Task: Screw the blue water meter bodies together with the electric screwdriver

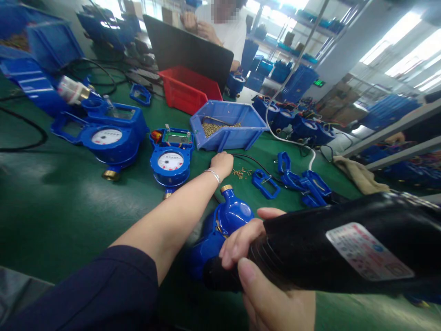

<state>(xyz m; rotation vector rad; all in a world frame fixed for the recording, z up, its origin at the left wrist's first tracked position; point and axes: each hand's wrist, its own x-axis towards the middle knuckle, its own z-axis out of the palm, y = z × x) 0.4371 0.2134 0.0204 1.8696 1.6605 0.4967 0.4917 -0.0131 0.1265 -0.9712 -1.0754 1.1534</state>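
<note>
My right hand (265, 262) is wrapped round a black electric screwdriver (310, 248) with a white and red label. The tool's front end lies against or just in front of a blue water meter body (234, 214), which rests with its brass threaded end pointing away. My left hand (222, 164) is stretched forward to the table in front of a light blue bin (234, 138). Its fingers are hidden behind the back of the hand. Just right of it lies a small pile of brass screws (241, 173). More small brass pieces (220, 128) fill part of the bin.
Left stand two blue water meters (115, 149) (170, 170) with white dials. A red bin (189, 92) and a dark monitor (189, 50) are behind. Blue frame covers (266, 185) (306, 184) and a white cable (292, 140) lie right. Across the table sits a person (220, 27).
</note>
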